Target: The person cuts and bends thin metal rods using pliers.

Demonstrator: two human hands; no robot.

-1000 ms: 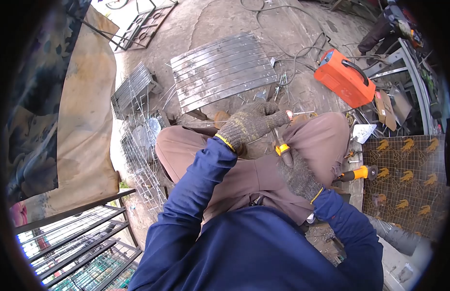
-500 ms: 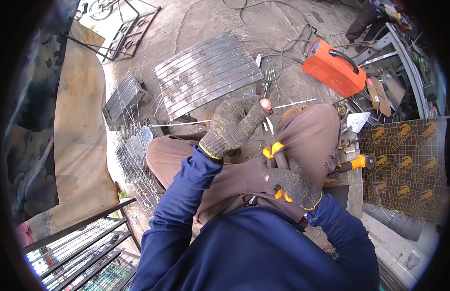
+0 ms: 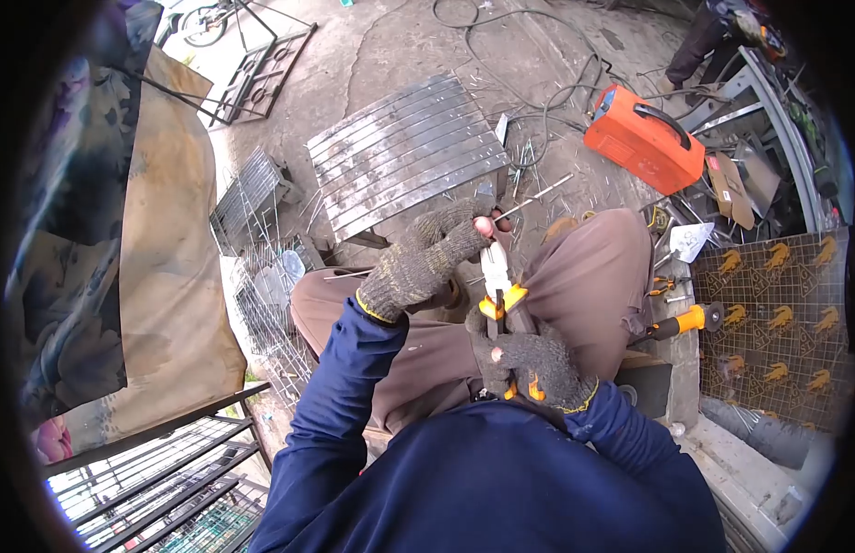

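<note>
Pinched in my gloved left hand is a thin metal rod, its bare thumb tip pressing near the middle. One end of the rod sticks out to the upper right, and a thin length also shows left of the glove. My right hand, in a grey knit glove with a yellow cuff edge, grips pliers by their black-and-yellow handles. The bright jaws point up, right below my left thumb, close to the rod. Both hands are above my lap, between my bent knees.
A slatted metal table stands ahead. An orange welding machine sits right of it, with cables on the floor. A yellow angle grinder lies by my right knee. A wire grid is at left. Another person's leg shows far right.
My right hand has brought the pliers up and left, so the jaws now reach close below my left thumb. The rod in my left hand tilts more steeply upward to the right.
</note>
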